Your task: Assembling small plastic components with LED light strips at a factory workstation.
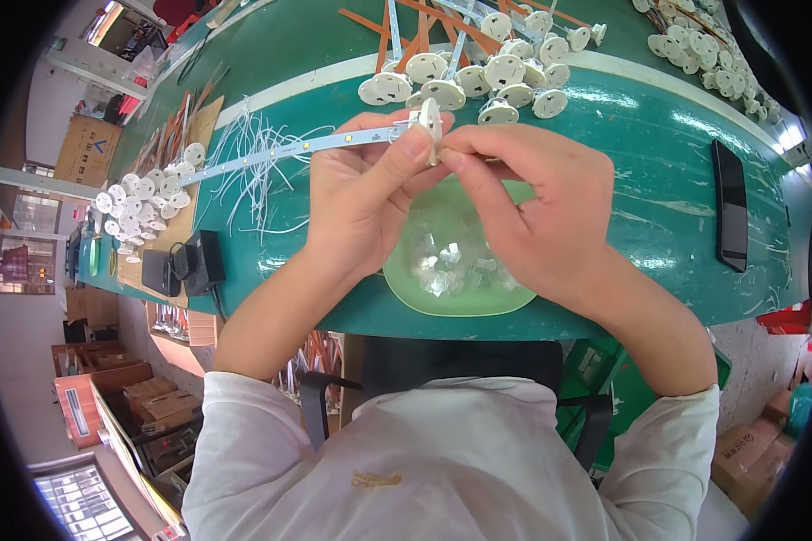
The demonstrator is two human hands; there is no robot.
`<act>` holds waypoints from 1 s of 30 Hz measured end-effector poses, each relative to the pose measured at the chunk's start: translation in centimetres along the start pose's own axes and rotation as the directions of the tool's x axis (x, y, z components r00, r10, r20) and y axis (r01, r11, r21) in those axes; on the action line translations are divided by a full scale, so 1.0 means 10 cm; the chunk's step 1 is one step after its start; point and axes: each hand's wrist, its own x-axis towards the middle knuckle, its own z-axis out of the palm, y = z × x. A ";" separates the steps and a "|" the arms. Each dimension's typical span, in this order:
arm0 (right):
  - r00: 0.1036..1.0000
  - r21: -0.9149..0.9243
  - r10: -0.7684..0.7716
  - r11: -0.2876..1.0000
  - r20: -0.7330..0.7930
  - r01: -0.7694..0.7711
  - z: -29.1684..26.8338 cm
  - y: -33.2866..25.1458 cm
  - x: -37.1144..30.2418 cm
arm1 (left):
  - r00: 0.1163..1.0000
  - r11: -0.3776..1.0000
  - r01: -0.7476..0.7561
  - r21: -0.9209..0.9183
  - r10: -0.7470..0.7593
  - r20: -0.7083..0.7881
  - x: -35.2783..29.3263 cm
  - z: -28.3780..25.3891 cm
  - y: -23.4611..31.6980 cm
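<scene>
White and round, the cap (431,124) sits in the left grip (361,194), up over the worktop (641,261). The left grip is closed on it, with the thumb pressing near its middle. A pale blue light strip (289,150) with little yellow squares runs from the cap out past the left grip, sloping down to the left. The right grip (550,194) is narrow: its thumb and finger are pinched together at the cap's low edge. I cannot tell if something tiny is between them. Just under both grips is a light green bowl (460,305) with clear, shiny bits (447,266) in it. Left of the left grip, a messy bunch of thin white wires (253,194) lies under and around the strip. Farther left is a heap of round white caps (140,203), with black plug boxes (206,261) nearer the person, between that heap and the left forearm. Past both grips, on the far side, lies a big pile of strips with white caps (505,72). Far off to the right of the right grip is a black phone (731,207), and beyond it, another cap pile (699,54).
</scene>
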 end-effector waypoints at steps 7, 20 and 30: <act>0.994 -0.162 -0.062 0.984 0.091 0.076 -0.03 -0.09 0.09 | 1.000 0.999 -0.022 0.029 0.021 0.019 0.00 -0.01 0.02; 0.988 -0.083 0.097 0.993 0.117 -0.088 -0.15 -0.11 0.04 | 0.872 0.281 0.075 0.957 0.447 -0.200 0.24 -0.78 1.91; 0.898 -0.040 0.182 0.983 0.401 -0.181 0.00 -0.15 -0.02 | 0.338 0.055 0.835 0.547 0.733 -0.590 -0.85 -2.73 3.96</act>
